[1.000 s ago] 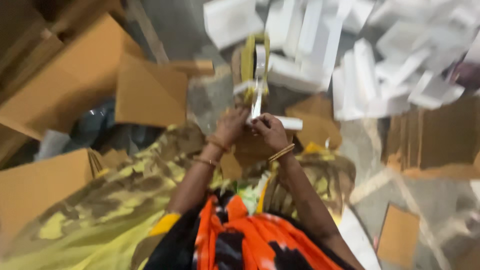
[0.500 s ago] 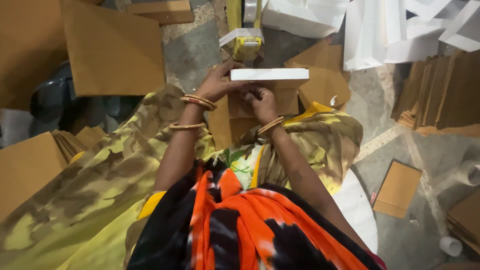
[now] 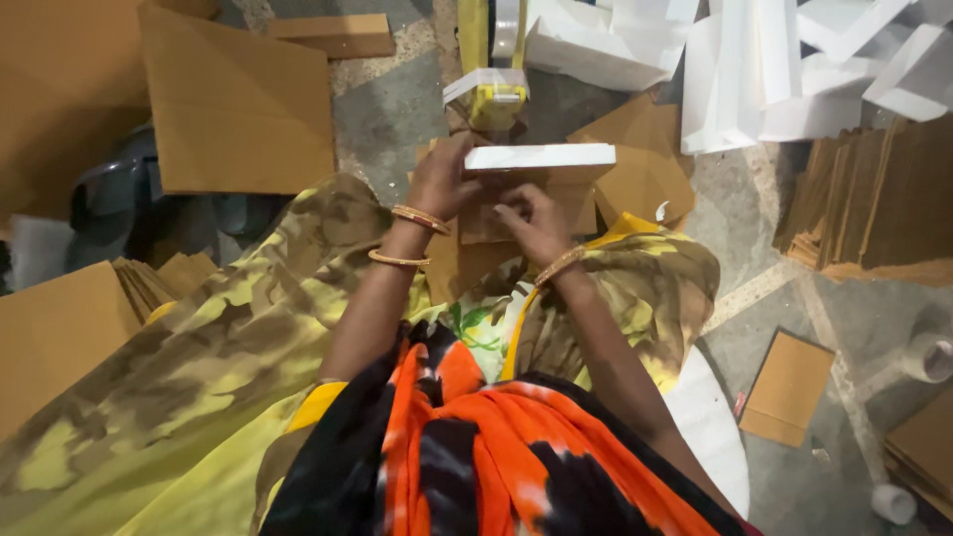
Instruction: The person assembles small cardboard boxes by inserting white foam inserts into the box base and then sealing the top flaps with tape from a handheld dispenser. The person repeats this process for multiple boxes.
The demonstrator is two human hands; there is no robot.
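Note:
A white foam strip (image 3: 541, 156) lies across a small brown cardboard piece (image 3: 516, 213) in front of my lap. My left hand (image 3: 439, 179) grips the strip's left end, two bangles on its wrist. My right hand (image 3: 534, 220) presses on the cardboard just below the strip, fingers curled. A yellow tape dispenser (image 3: 491, 79) stands right behind the strip, a strip of clear tape hanging from it.
White foam blocks (image 3: 754, 69) are piled at the back right. A stack of cardboard sheets (image 3: 874, 199) stands at right, large cardboard sheets (image 3: 238, 99) at left. A small cardboard panel (image 3: 789, 387) and tape rolls (image 3: 928, 357) lie on the concrete floor at right.
The view has tilted down and closer. The foam strip, first held upright by the dispenser, now lies flat across the cardboard, and my right hand has dropped below it.

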